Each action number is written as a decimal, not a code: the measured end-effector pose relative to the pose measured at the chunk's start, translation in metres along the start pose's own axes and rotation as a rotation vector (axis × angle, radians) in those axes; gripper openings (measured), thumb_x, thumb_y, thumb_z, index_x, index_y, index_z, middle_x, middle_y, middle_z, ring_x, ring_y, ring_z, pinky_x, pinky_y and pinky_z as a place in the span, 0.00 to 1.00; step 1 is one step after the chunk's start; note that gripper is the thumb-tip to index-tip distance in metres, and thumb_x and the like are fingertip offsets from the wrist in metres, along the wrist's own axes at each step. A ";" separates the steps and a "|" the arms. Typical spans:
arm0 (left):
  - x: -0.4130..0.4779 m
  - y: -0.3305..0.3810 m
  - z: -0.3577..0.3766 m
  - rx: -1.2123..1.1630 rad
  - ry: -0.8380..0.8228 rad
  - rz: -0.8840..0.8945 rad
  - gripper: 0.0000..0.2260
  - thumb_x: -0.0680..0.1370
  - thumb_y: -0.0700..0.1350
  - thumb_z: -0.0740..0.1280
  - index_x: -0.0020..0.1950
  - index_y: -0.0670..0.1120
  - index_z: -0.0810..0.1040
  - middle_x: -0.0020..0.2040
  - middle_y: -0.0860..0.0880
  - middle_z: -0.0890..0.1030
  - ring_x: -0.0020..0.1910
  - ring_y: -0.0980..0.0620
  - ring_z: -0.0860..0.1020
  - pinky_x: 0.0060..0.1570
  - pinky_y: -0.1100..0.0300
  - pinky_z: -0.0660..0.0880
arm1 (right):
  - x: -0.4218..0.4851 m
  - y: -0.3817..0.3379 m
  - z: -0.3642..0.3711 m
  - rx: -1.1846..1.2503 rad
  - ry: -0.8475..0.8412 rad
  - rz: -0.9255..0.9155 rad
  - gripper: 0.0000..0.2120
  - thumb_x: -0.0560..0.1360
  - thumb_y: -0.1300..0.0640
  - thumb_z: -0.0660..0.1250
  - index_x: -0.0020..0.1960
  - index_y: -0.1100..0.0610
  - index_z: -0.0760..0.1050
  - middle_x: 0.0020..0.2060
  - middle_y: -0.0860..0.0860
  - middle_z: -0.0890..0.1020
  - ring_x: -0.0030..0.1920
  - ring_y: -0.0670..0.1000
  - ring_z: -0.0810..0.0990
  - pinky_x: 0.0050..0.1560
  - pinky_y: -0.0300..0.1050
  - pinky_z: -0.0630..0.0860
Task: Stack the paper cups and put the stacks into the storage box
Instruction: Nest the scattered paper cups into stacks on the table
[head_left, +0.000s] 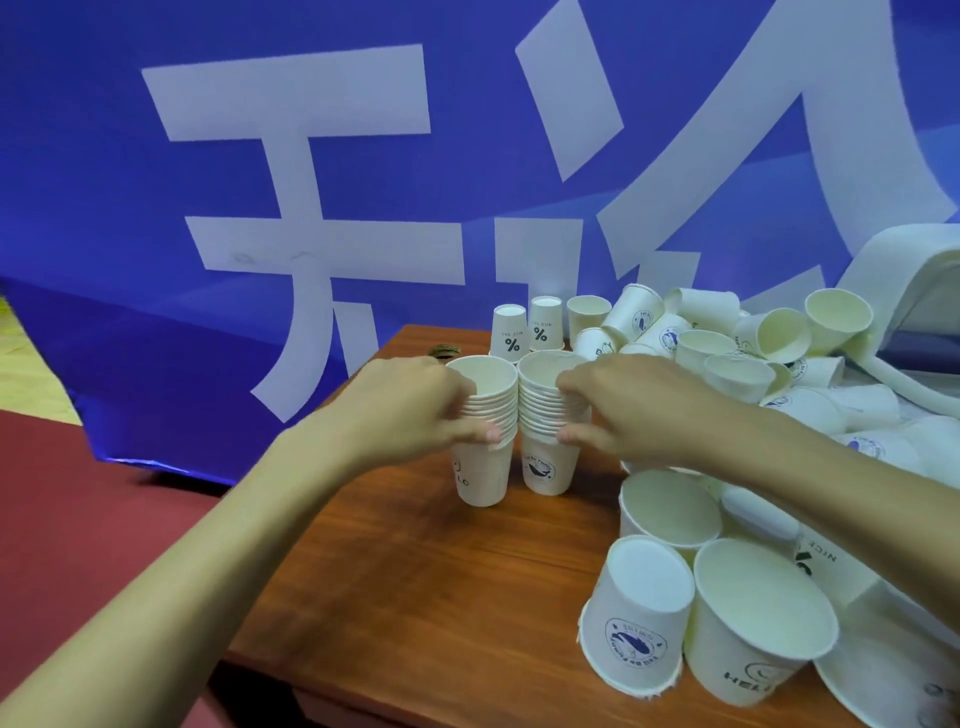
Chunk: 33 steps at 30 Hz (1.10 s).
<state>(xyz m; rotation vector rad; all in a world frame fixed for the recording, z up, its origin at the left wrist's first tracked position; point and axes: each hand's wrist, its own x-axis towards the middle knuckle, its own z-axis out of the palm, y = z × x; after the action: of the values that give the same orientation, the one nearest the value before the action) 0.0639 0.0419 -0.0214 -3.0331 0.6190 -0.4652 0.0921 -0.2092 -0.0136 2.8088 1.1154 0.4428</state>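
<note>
Head view has me reaching toward the far middle of the table, one hand on each stack. My left hand is curled round the left stack, fingers over the band of rims and thumb at its lower edge. My right hand holds the right stack the same way. Both stacks are upright, mouths up, touching side to side between my hands, and their bottom cups seem to rest on the wood.

I judge the step to be gathering these two stacks, either to drop one into the other or to carry them off. To do it well I would squeeze lightly, since paper walls buckle, and keep the grip across the rims, where nested cups are stiffest. Lifting straight up should keep the lowest cup from slipping out. If nesting them, I would line the two up before pressing down, so no rim catches.

Loose cups lie heaped along the right edge from the far corner to the near one, just beside my right forearm, some on their sides, some mouth down. Two inverted cups stand at the far edge behind the stacks. A white fabric thing rises past the heap at the far right corner; whether that is the box I cannot tell. A blue banner hangs behind the table.
</note>
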 end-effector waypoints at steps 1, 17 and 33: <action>0.001 -0.003 0.005 0.033 0.017 -0.009 0.24 0.74 0.70 0.61 0.36 0.49 0.71 0.35 0.53 0.77 0.38 0.52 0.76 0.33 0.55 0.72 | 0.005 0.002 0.002 -0.004 -0.022 -0.007 0.15 0.78 0.41 0.65 0.43 0.48 0.64 0.40 0.47 0.77 0.44 0.53 0.77 0.38 0.47 0.69; 0.066 -0.053 0.036 -0.170 0.027 0.017 0.17 0.75 0.60 0.70 0.34 0.54 0.68 0.33 0.56 0.74 0.34 0.56 0.72 0.29 0.61 0.61 | 0.082 0.033 0.027 0.106 -0.107 0.003 0.12 0.79 0.46 0.67 0.46 0.51 0.66 0.51 0.52 0.81 0.46 0.50 0.74 0.45 0.46 0.68; 0.183 -0.106 0.013 -0.145 0.054 -0.162 0.13 0.78 0.63 0.63 0.53 0.58 0.80 0.52 0.62 0.81 0.51 0.56 0.78 0.51 0.52 0.77 | 0.173 0.148 0.029 0.153 -0.006 0.292 0.12 0.78 0.48 0.64 0.60 0.46 0.78 0.55 0.42 0.82 0.54 0.49 0.80 0.50 0.46 0.75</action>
<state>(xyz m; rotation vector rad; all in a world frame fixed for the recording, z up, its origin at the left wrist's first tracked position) 0.2692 0.0686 0.0258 -3.2343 0.4277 -0.5305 0.3181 -0.1979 0.0267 3.1198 0.7682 0.3837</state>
